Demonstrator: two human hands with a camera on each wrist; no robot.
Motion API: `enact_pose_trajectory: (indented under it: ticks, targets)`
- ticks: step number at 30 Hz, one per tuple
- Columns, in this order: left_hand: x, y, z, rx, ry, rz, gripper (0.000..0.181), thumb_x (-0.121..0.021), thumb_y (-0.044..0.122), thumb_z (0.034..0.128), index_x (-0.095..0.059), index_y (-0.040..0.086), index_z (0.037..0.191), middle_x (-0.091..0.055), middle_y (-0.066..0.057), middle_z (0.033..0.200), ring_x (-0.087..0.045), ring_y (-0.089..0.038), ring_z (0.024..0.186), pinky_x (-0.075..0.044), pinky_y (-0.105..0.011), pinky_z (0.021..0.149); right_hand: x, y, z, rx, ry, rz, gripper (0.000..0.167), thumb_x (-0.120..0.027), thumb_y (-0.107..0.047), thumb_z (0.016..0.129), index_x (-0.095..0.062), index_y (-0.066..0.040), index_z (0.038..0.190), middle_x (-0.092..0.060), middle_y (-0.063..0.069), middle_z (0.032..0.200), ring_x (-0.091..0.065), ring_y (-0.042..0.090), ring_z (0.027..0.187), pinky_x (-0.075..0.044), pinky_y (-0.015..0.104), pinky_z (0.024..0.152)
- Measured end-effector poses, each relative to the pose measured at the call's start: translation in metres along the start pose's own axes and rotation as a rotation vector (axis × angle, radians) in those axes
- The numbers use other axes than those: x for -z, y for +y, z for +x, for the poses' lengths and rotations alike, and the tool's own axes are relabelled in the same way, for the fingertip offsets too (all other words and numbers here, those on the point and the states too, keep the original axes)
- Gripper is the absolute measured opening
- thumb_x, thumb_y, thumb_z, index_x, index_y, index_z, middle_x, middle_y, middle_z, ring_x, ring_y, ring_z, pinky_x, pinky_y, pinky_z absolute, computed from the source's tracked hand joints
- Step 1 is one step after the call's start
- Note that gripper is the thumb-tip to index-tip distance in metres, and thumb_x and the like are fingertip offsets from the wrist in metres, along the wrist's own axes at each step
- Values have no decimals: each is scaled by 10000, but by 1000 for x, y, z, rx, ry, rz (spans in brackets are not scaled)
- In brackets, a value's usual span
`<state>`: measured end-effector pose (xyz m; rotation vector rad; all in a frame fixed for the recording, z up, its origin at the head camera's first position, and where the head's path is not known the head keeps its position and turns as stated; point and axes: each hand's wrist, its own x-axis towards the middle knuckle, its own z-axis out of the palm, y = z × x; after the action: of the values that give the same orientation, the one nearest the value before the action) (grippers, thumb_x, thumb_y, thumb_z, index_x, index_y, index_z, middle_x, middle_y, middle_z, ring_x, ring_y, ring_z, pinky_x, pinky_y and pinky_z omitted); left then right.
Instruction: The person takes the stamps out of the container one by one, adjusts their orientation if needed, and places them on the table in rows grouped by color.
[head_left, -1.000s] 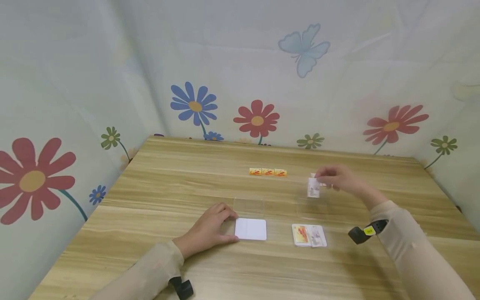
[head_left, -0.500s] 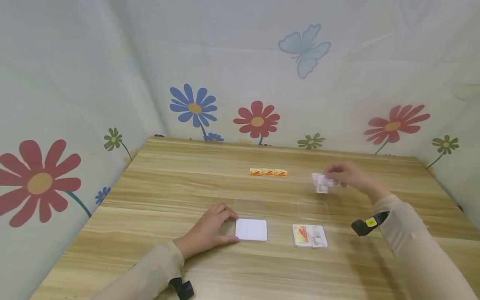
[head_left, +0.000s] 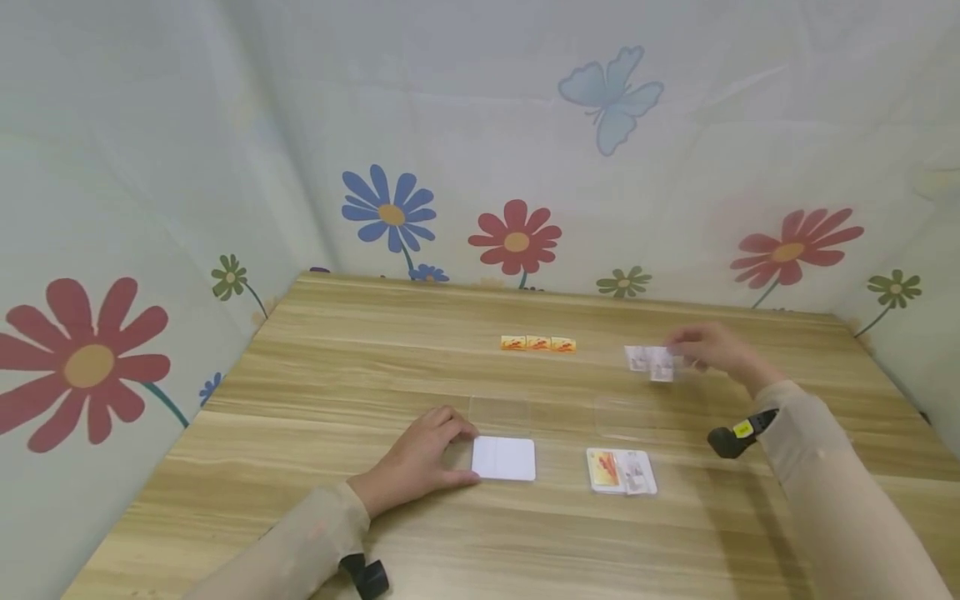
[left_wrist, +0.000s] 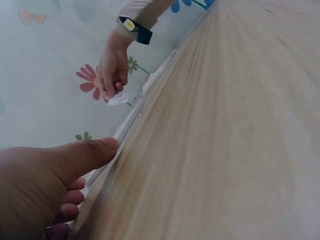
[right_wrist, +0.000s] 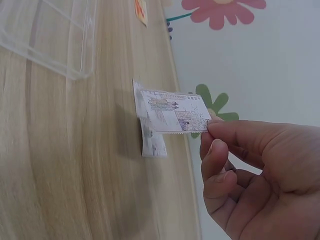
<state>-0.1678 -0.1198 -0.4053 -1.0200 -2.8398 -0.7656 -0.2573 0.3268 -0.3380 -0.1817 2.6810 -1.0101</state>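
My right hand (head_left: 712,354) pinches a pale printed stamp (right_wrist: 177,112) with a toothed edge between thumb and index finger. In the right wrist view it hovers above more pale stamps (right_wrist: 153,142) lying on the table, partly hiding them. My left hand (head_left: 423,454) rests on the table, thumb and index finger holding the left side of a flat white card (head_left: 504,458). A white card (head_left: 622,472) to its right bears an orange-and-yellow stamp (head_left: 604,468) and a pale stamp (head_left: 634,472). Three orange-and-yellow stamps (head_left: 538,342) lie in a row farther back.
Two clear plastic cases or lids lie behind the white cards, a left one (head_left: 498,398) and a right one (head_left: 626,398). The wooden table (head_left: 360,350) ends against a flower-printed cloth (head_left: 675,192) at the back.
My right hand has moved rightward and slightly back with the pinched stamp, uncovering more of the pale stamps on the table. The left hand and white card stay in place.
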Motion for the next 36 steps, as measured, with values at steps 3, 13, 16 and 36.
enact_pose_trajectory:
  ticks: [3,13,16,36]
  targets:
    - [0,0,-1,4,2,1,487,-817,418,712,-652,136,1073,-587,25,1044,-550,-146,987,-477,-353,886,1,3,2,-20,-6,4,323,-565,-150,955,-582,97,1163,-655,148,997,-541,151,788,-485,267,653]
    - [3,0,0,-4,-5,5,494,-816,421,714,-655,124,1075,-589,19,1040,-554,-148,980,-482,-357,883,9,11,3,-55,-13,-25,394,-534,-196,977,-540,123,1209,-595,285,1158,-550,155,852,-493,274,693]
    - [4,0,0,7,-10,6,496,-817,421,713,-655,128,1080,-587,22,1041,-552,-144,983,-482,-354,886,11,13,5,-70,-19,-17,389,-541,-182,970,-539,130,1202,-607,255,1112,-532,149,835,-484,265,674]
    - [1,0,-2,24,-21,-14,499,-809,429,721,-646,143,1096,-584,34,1064,-538,-137,1003,-474,-353,897,19,29,12,-84,-53,-17,361,-532,-96,951,-505,190,1170,-565,-30,812,-484,52,676,-461,228,599]
